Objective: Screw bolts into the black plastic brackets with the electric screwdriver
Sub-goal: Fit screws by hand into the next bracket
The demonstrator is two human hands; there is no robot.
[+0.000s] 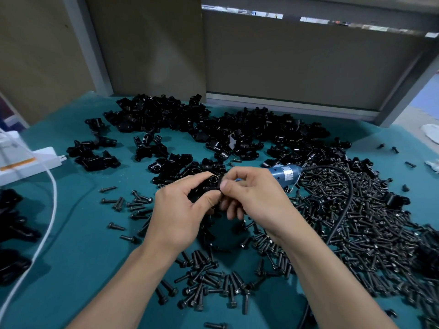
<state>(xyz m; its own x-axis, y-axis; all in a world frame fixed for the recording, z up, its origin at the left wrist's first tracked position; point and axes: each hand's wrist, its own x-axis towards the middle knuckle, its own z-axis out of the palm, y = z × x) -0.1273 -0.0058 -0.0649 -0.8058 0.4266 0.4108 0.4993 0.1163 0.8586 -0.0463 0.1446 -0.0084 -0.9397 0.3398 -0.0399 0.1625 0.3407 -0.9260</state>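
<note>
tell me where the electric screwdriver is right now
Head view, right of centre: the blue electric screwdriver pokes out just behind the right hand, between the bracket pile and the bolt heap, black cord trailing right.

The left hand (180,210) and right hand (251,195) cover most of the bracket (209,185). The right hand hides the tip of the screwdriver (285,174); its label is unreadably small. Dark parts (11,224) at the left edge of the bench (83,233) are cropped.

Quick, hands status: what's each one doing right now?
Left hand: holding a black bracket.
Right hand: pinching the same bracket's edge; whether there is a bolt between the fingertips cannot be told.
</note>
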